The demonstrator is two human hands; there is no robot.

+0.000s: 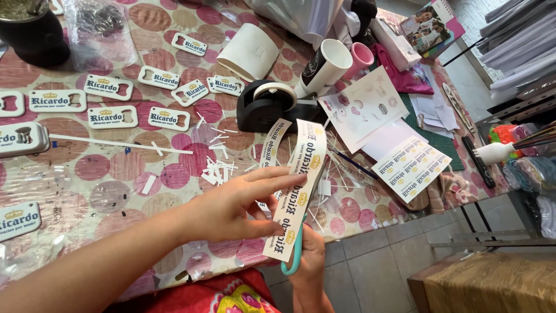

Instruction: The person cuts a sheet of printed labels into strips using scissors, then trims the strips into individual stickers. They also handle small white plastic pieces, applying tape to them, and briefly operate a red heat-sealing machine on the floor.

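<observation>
Pinching a long paper strip (296,191) of printed labels, the left hand (231,210) holds it up past the table's (116,174) near edge. Below, the right hand (310,258) grips teal scissors (295,255) cutting the strip.

Home craft workshop, cluttered table (116,168), tape dispenser (267,104), paper scraps (217,171)

Hidden and cut off

The paper strip (296,191) covers the scissors' (294,255) blades; the right hand (310,255) lies mostly behind it, and the dark cup (32,29) is cropped at the top edge.
</observation>
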